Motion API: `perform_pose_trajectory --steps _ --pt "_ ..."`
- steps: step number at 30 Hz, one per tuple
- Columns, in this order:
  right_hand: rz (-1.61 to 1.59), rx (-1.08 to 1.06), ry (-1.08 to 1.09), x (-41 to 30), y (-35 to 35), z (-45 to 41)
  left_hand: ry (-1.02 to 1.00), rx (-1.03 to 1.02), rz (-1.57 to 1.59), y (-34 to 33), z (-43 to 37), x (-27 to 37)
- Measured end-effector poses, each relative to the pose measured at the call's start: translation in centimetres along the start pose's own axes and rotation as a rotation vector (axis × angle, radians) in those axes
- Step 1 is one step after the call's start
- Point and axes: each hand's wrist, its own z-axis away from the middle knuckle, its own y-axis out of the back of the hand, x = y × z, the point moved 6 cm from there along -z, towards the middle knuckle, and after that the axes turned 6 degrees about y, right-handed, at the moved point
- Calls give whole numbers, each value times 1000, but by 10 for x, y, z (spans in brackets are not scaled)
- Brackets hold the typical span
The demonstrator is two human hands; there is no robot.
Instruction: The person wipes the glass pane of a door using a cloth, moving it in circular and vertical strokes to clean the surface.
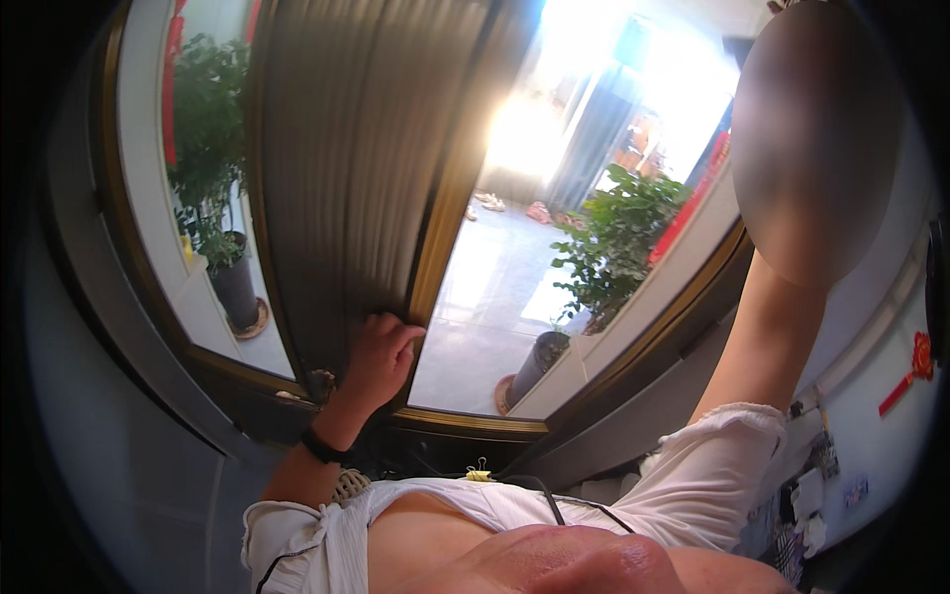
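Observation:
My left hand, wearing a black band at the wrist, is against or just in front of a dark fluted panel. Its fingers are bent, with one fingertip by the gold-edged frame; whether they grip the edge is unclear. My right arm reaches up at the right in a white sleeve. A blurred patch covers its upper part, so the hand's hold cannot be made out.
Glass or mirror panels flank the fluted one, showing a leafy plant, a grey pot and another potted plant. A yellow binder clip sits below the frame. A red ornament hangs at the right.

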Motion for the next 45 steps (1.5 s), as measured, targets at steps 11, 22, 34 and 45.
perform_pose_trajectory --steps 11,22,34,45 --pt "-798 -102 86 -212 129 -21 46 -79 42 -11 -5 -11" --pt "-1062 -222 623 -365 305 305 45 -91 45 -2 -4 -15" --pt "-310 346 498 -57 112 27 17 -110 49 -3 -5 -9" --pt "-1084 -252 125 -343 245 168 103 -92 65 -3 13 -28"
